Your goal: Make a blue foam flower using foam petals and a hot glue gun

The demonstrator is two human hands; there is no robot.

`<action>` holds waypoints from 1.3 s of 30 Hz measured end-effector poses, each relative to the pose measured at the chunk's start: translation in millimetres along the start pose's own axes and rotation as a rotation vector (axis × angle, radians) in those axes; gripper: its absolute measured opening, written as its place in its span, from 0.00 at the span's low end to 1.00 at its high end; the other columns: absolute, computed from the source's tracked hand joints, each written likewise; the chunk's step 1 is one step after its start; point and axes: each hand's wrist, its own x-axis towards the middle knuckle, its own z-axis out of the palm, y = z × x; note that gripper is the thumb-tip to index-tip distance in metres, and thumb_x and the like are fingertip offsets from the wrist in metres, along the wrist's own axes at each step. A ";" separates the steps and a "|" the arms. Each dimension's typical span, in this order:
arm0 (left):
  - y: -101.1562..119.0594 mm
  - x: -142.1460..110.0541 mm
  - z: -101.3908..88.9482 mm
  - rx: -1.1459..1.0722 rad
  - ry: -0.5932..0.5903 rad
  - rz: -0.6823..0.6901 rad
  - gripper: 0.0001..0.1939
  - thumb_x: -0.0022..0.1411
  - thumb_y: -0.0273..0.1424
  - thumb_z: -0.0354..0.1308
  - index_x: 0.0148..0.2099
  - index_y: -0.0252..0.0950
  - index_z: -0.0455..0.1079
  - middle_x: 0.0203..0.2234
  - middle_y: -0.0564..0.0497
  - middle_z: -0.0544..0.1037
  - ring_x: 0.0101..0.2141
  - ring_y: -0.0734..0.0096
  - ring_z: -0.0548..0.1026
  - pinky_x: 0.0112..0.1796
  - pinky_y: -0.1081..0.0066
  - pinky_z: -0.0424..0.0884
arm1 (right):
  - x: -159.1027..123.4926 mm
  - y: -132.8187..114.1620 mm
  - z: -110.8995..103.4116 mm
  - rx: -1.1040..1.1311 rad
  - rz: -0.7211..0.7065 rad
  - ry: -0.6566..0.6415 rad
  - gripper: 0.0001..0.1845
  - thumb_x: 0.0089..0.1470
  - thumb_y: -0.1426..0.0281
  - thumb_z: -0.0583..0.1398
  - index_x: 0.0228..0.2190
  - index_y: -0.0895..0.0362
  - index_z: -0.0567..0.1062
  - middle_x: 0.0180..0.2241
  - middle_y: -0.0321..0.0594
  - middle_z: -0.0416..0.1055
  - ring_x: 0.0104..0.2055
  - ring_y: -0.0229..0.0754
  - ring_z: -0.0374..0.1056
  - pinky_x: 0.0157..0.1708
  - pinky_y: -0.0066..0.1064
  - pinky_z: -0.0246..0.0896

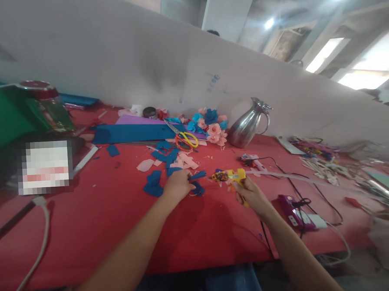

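At the far left of the frame a green sheet (7,114) stands beside a jar (40,97) with a red lid, both on the red tabletop (98,237). Left of the upper centre a long blue strip (128,133) lies over a purple sheet (132,119). Nearer the middle are blue scraps (153,184) and pink scraps (145,165).

At the centre the left hand (177,185) has its grip closed, pinching a blue piece (198,175) that points right. Above it, scissors (191,139) with yellow and orange handles lie open. A bunch of pink and blue paper flowers (214,129) sits just right of upper centre.

Right of centre is a yellow glue gun (239,174), its nozzle facing the blue piece with a narrow gap between. The right hand (253,195) has its grip wrapped round the gun's handle. Above stands a steel jug (245,127); at the lower right lies a purple power strip (291,212).
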 end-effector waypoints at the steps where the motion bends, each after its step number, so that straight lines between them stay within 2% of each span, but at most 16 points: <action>1: 0.4 -0.5 -0.7 0.002 -0.005 -0.005 0.08 0.45 0.28 0.65 0.32 0.37 0.73 0.31 0.49 0.78 0.34 0.66 0.74 0.30 0.73 0.62 | 9.1 0.5 -1.7 -0.035 0.029 -0.009 0.17 0.51 0.55 0.54 0.34 0.56 0.64 0.18 0.29 0.65 0.14 0.33 0.57 0.15 0.25 0.51; 4: 1.4 -2.1 -3.5 0.011 -0.021 0.010 0.04 0.46 0.27 0.64 0.28 0.36 0.72 0.29 0.49 0.78 0.33 0.65 0.75 0.30 0.72 0.62 | 40.3 3.1 -6.4 -0.251 0.136 0.031 0.16 0.54 0.56 0.52 0.32 0.57 0.66 0.15 0.31 0.65 0.18 0.38 0.65 0.19 0.27 0.56; 7: 1.9 -2.7 -4.9 0.006 -0.023 0.035 0.03 0.46 0.25 0.63 0.25 0.37 0.72 0.28 0.50 0.77 0.33 0.66 0.75 0.32 0.72 0.63 | 63.1 5.2 -12.0 -0.376 0.149 0.132 0.15 0.54 0.59 0.54 0.28 0.57 0.69 0.17 0.37 0.67 0.24 0.43 0.69 0.25 0.31 0.60; 10: 2.4 -1.7 -4.8 -0.015 -0.002 0.015 0.05 0.45 0.25 0.65 0.27 0.36 0.72 0.29 0.50 0.78 0.33 0.66 0.75 0.32 0.72 0.63 | 65.0 0.6 -12.1 -0.482 0.104 0.285 0.10 0.53 0.65 0.57 0.30 0.58 0.73 0.29 0.49 0.73 0.40 0.51 0.69 0.38 0.38 0.59; 12: 2.3 -0.5 -5.5 -0.043 0.032 -0.017 0.07 0.45 0.25 0.65 0.29 0.36 0.71 0.30 0.50 0.78 0.33 0.66 0.75 0.32 0.72 0.63 | 56.7 -9.2 -2.4 -0.572 0.021 0.371 0.10 0.53 0.68 0.57 0.35 0.60 0.75 0.40 0.56 0.72 0.49 0.55 0.64 0.45 0.42 0.54; 13: 1.8 0.3 -6.5 -0.067 0.053 -0.030 0.06 0.46 0.24 0.64 0.29 0.36 0.71 0.29 0.50 0.78 0.33 0.67 0.74 0.32 0.72 0.63 | 51.6 -16.1 6.2 -0.671 -0.065 0.393 0.11 0.54 0.69 0.56 0.37 0.59 0.76 0.42 0.56 0.72 0.49 0.55 0.63 0.46 0.43 0.53; 14: 0.8 1.1 -7.9 -0.101 0.076 -0.039 0.05 0.48 0.25 0.63 0.30 0.36 0.71 0.29 0.50 0.78 0.32 0.67 0.74 0.32 0.72 0.63 | 46.7 -23.9 16.8 -0.746 -0.164 0.321 0.11 0.55 0.69 0.56 0.36 0.58 0.77 0.42 0.54 0.73 0.48 0.53 0.64 0.47 0.41 0.53; 16: -2.2 2.7 -11.6 -0.202 0.133 -0.055 0.03 0.50 0.26 0.60 0.31 0.36 0.70 0.28 0.50 0.77 0.31 0.68 0.74 0.32 0.72 0.64 | 39.7 -39.6 41.8 -0.773 -0.307 0.051 0.11 0.54 0.70 0.55 0.33 0.56 0.78 0.38 0.47 0.75 0.45 0.47 0.66 0.48 0.36 0.53; 18: -5.7 4.0 -15.5 -0.322 0.209 -0.078 0.05 0.51 0.28 0.59 0.33 0.35 0.69 0.29 0.50 0.77 0.31 0.68 0.74 0.32 0.72 0.65 | 37.2 -52.1 65.4 -0.795 -0.307 -0.140 0.10 0.53 0.68 0.57 0.32 0.56 0.79 0.36 0.45 0.76 0.42 0.46 0.67 0.45 0.34 0.55; 20: -8.4 4.5 -18.5 -0.439 0.280 -0.073 0.07 0.51 0.30 0.59 0.35 0.35 0.68 0.30 0.50 0.76 0.31 0.69 0.73 0.31 0.73 0.66 | 38.5 -58.6 81.7 -0.807 -0.269 -0.167 0.09 0.48 0.68 0.60 0.32 0.57 0.78 0.36 0.46 0.76 0.42 0.48 0.68 0.42 0.34 0.57; 23: -8.9 4.1 -20.4 -0.592 0.315 -0.003 0.09 0.52 0.35 0.57 0.35 0.36 0.67 0.29 0.52 0.74 0.30 0.71 0.72 0.31 0.73 0.67 | 44.9 -57.5 89.6 -0.749 -0.244 -0.201 0.06 0.44 0.74 0.61 0.28 0.57 0.78 0.33 0.45 0.77 0.39 0.47 0.70 0.38 0.32 0.58; 26: -6.8 3.6 -20.8 -0.717 0.316 0.017 0.12 0.56 0.41 0.52 0.35 0.37 0.65 0.26 0.55 0.72 0.26 0.72 0.70 0.28 0.73 0.65 | 55.6 -50.7 85.6 -0.648 -0.256 -0.195 0.06 0.44 0.76 0.59 0.25 0.57 0.76 0.27 0.42 0.76 0.32 0.43 0.70 0.32 0.29 0.58; 30: -2.2 1.7 -22.7 -0.861 0.335 0.057 0.14 0.60 0.41 0.48 0.34 0.37 0.67 0.19 0.58 0.64 0.21 0.76 0.62 0.24 0.75 0.60 | 71.4 -47.2 80.4 -0.145 -0.206 0.000 0.03 0.45 0.71 0.58 0.25 0.56 0.72 0.24 0.36 0.72 0.27 0.39 0.67 0.28 0.28 0.57; 34: 2.6 -1.4 -24.1 -1.055 0.268 0.081 0.13 0.57 0.41 0.55 0.33 0.35 0.69 0.18 0.59 0.60 0.21 0.79 0.59 0.24 0.77 0.57 | 76.5 -52.3 82.5 0.315 -0.141 0.076 0.14 0.42 0.65 0.60 0.33 0.57 0.73 0.21 0.32 0.70 0.24 0.38 0.65 0.26 0.28 0.57; 37: 3.7 -2.0 -20.7 -1.162 0.204 0.014 0.15 0.51 0.42 0.62 0.33 0.34 0.72 0.21 0.57 0.66 0.22 0.81 0.61 0.25 0.78 0.59 | 73.5 -54.6 82.8 0.499 -0.101 0.089 0.19 0.39 0.63 0.62 0.36 0.58 0.74 0.22 0.33 0.71 0.25 0.38 0.66 0.27 0.29 0.58; 39: 3.2 -1.3 -16.6 -1.204 0.168 -0.027 0.16 0.47 0.41 0.65 0.33 0.33 0.74 0.23 0.56 0.70 0.23 0.81 0.63 0.26 0.79 0.61 | 71.1 -54.1 79.6 0.554 -0.070 0.096 0.17 0.38 0.62 0.63 0.32 0.58 0.75 0.24 0.35 0.73 0.26 0.38 0.67 0.28 0.29 0.59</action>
